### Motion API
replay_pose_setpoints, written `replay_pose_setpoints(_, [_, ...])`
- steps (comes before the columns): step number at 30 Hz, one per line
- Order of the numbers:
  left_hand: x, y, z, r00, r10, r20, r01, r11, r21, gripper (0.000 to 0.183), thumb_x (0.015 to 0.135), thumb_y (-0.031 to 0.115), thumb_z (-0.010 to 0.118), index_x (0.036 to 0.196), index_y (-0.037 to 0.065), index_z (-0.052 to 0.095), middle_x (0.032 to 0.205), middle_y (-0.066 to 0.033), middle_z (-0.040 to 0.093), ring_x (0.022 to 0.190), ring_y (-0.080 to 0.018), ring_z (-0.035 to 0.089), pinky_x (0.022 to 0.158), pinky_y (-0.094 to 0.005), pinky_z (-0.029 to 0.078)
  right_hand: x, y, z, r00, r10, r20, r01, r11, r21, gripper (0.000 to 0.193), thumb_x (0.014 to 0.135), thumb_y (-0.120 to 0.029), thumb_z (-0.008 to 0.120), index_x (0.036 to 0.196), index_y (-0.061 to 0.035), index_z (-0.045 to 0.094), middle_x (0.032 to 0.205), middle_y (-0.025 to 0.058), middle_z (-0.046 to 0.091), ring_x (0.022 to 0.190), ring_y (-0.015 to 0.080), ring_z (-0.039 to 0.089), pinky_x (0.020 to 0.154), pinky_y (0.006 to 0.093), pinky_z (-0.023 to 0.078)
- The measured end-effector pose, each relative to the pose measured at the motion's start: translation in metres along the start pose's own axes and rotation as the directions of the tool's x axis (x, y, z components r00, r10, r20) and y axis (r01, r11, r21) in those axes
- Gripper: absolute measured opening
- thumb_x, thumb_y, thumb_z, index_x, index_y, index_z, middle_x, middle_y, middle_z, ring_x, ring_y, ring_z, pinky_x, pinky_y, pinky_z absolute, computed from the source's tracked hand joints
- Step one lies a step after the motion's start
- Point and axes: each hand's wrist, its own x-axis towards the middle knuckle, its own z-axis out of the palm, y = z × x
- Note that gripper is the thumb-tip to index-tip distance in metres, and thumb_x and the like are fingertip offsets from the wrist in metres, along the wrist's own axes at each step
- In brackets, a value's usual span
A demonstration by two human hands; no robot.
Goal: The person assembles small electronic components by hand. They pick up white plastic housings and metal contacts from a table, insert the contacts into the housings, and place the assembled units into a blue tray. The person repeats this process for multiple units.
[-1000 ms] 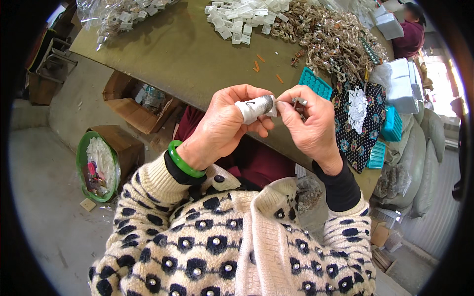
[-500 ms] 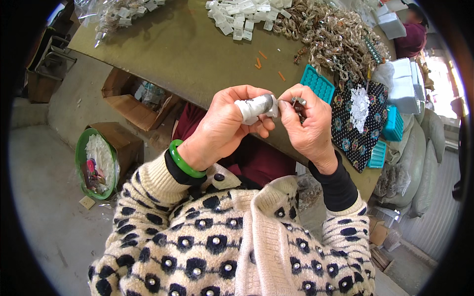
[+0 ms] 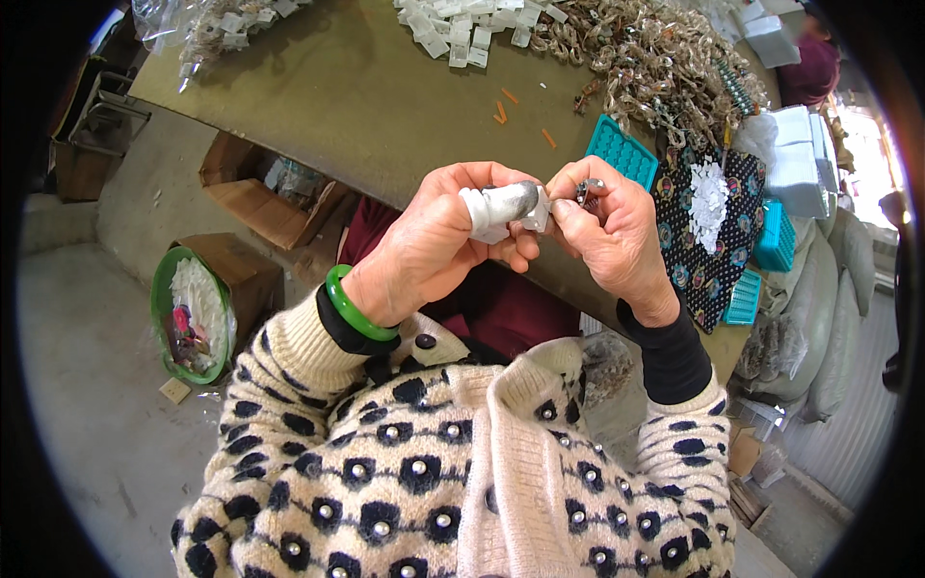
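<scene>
Both hands meet over the table's near edge. My left hand is closed, pinching a small whitish translucent plastic piece. One of its fingers wears a white wrap with a grey, dirtied tip. My right hand is closed too, with thumb and forefinger pressed at the right side of that piece. A small dark, shiny, beaded-looking item shows between its curled fingers; its exact kind cannot be made out.
On the green-brown table lie a heap of clear plastic pieces, tangled beaded strands, orange strips and a teal tray. White flakes rest on a patterned black cloth. A green basket stands on the floor.
My right hand has shifted slightly right and turned a little, so the dark item between its fingers shows differently. My left hand keeps its pinch on the plastic piece.
</scene>
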Motion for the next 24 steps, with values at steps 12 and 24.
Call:
replay_pose_setpoints(12, [0.004, -0.003, -0.001, 1.000, 0.003, -0.021, -0.002, 0.998, 0.062, 0.026, 0.093, 0.023, 0.063, 0.103, -0.001, 0.062, 0.089, -0.0143, 0.068, 0.068, -0.0201, 0.068, 0.060, -0.0314, 0.057, 0.008, -0.004, -0.005, 0.997, 0.015, 0.081, -0.005, 0.993, -0.118, 0.006, 0.086, 0.002, 0.057, 0.091, 0.0004, 0.054, 0.068, 0.0041, 0.054, 0.052, 0.0082, 0.049, 0.047, 0.0271, 0.039])
replay_pose_setpoints(24, [0.007, -0.003, -0.010, 1.000, -0.004, -0.015, 0.004, 1.000, -0.029, 0.028, 0.091, 0.023, 0.064, 0.106, -0.001, 0.061, 0.089, -0.0114, 0.067, 0.070, -0.0188, 0.067, 0.062, -0.0305, 0.056, 0.005, 0.003, 0.006, 0.995, 0.083, -0.049, -0.077, 0.991, 0.111, 0.005, 0.088, 0.000, 0.062, 0.089, 0.0022, 0.058, 0.074, 0.0046, 0.062, 0.063, 0.0042, 0.053, 0.055, 0.0222, 0.044])
